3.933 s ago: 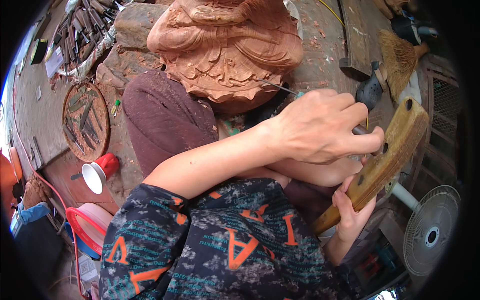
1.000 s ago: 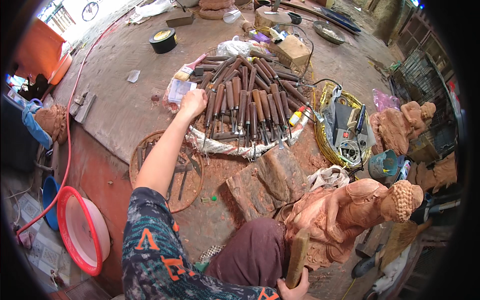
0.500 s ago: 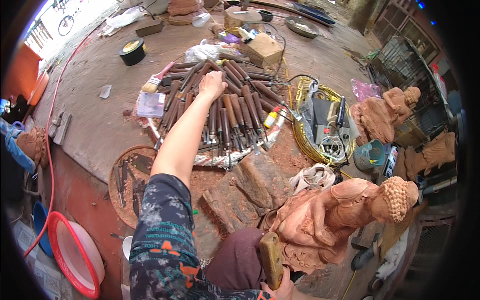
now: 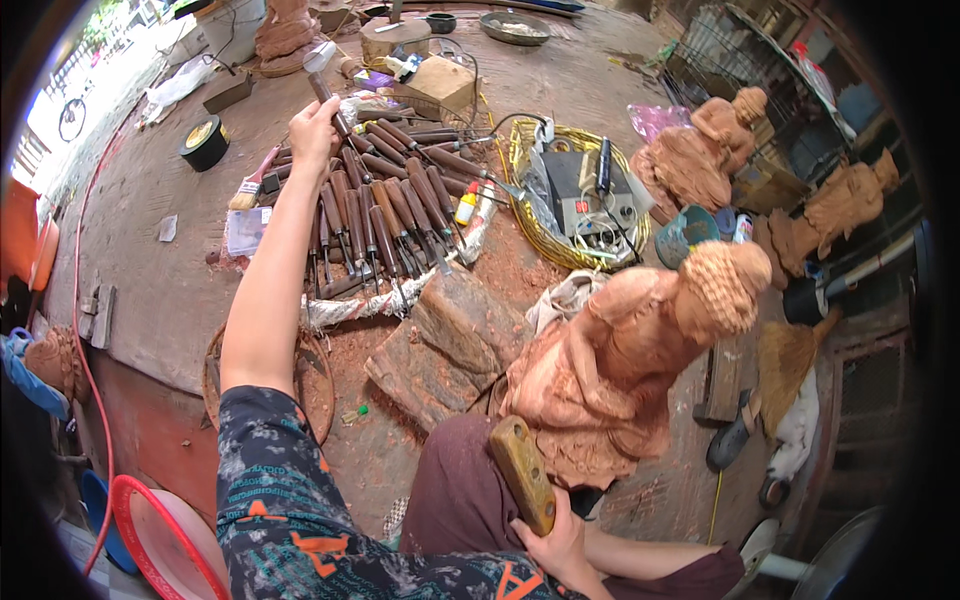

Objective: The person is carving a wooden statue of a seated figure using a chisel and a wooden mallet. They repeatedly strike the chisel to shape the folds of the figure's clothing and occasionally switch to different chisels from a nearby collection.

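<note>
Raised over the heap of carving tools, my left hand (image 4: 314,132) is closed round a wood-handled chisel (image 4: 320,87). The handle's end sticks up above my fist; its tip is hard to make out among the other tools. Below lie several brown-handled carving chisels (image 4: 388,212), bunched in a ring edged with white rope (image 4: 345,312). My right hand (image 4: 560,543), by my knee, grips a worn wooden mallet (image 4: 524,474) with dark round dents. Just right of the mallet, a reddish carved wooden seated figure (image 4: 625,365) with curled hair leans against a rough wood block (image 4: 440,350).
A coil of yellow cable (image 4: 525,215) surrounds a grey control box (image 4: 580,190). Farther right are another carved figure (image 4: 715,150) and a teal bucket (image 4: 688,238). A paintbrush (image 4: 250,188) and black tin (image 4: 204,143) lie left; a red-rimmed basin (image 4: 165,535) stands near left.
My left hand has lifted from the tool heap and now holds a chisel up. My view has shifted, so the scene sits farther left. The mallet stays in my right hand.
</note>
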`<state>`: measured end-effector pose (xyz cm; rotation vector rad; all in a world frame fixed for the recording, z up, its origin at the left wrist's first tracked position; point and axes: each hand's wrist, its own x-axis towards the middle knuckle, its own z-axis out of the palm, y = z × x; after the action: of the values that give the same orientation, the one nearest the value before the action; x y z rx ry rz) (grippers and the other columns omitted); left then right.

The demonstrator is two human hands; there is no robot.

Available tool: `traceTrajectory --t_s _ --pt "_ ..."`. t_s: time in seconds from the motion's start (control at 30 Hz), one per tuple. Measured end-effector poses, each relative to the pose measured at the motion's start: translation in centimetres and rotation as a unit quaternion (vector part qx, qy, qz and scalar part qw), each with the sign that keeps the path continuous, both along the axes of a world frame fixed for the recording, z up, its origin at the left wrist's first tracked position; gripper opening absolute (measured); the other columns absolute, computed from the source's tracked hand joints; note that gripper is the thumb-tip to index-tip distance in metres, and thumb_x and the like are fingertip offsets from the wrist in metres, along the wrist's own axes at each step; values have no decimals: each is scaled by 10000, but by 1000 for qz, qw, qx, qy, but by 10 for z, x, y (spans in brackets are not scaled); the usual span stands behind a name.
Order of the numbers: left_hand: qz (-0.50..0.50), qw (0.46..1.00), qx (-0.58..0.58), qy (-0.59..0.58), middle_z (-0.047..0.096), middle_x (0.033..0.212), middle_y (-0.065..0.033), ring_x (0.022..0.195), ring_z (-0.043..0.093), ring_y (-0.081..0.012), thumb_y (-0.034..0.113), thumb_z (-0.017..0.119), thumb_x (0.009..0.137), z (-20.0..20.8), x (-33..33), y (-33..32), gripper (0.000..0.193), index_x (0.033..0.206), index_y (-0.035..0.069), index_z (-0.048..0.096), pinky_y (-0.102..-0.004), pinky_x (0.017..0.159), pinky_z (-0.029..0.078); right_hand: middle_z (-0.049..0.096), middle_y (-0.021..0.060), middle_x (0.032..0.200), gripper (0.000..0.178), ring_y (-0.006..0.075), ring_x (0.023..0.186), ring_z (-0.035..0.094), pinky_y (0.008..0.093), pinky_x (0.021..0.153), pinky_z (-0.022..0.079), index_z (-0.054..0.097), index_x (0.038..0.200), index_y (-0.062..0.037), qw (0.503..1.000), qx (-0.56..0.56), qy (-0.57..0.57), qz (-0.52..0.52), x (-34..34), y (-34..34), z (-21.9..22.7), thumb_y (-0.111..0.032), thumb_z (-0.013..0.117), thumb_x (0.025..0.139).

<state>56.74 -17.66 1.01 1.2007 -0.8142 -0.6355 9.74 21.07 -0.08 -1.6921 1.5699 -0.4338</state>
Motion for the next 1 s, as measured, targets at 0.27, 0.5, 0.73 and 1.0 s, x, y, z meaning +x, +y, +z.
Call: traceTrajectory --t_s 0.27,0.5,0.73,1.0 --pt "-289 940 -18 181 382 684 44 577 364 -46 210 476 962 67 -135 150 327 1181 -33 484 -193 487 280 639 189 1038 689 327 974 636 385 838 501 475 1254 -55 988 105 -100 -54 -27 26 22 -333 798 712" --pt "-444 844 209 215 526 759 26 477 345 -12 205 537 946 63 -343 326 343 1223 5 497 -157 415 248 632 170 912 585 298 837 657 372 730 500 496 1166 -30 974 -65 -185 -114 -53 54 49 -269 791 720" --pt "-508 790 176 297 638 826 -73 382 306 -16 396 458 958 52 -399 364 452 1153 -6 525 -169 344 217 583 45 907 552 136 817 552 290 751 461 509 1145 -13 967 -75 -199 -141 -74 81 44 -188 803 713" --pt "-416 902 -70 -94 561 893 -105 813 608 -238 202 582 911 54 -446 363 354 1206 25 497 -346 651 490 526 -41 731 476 37 650 490 192 615 404 501 1160 -25 898 -23 -369 -240 -94 87 42 -28 738 747"
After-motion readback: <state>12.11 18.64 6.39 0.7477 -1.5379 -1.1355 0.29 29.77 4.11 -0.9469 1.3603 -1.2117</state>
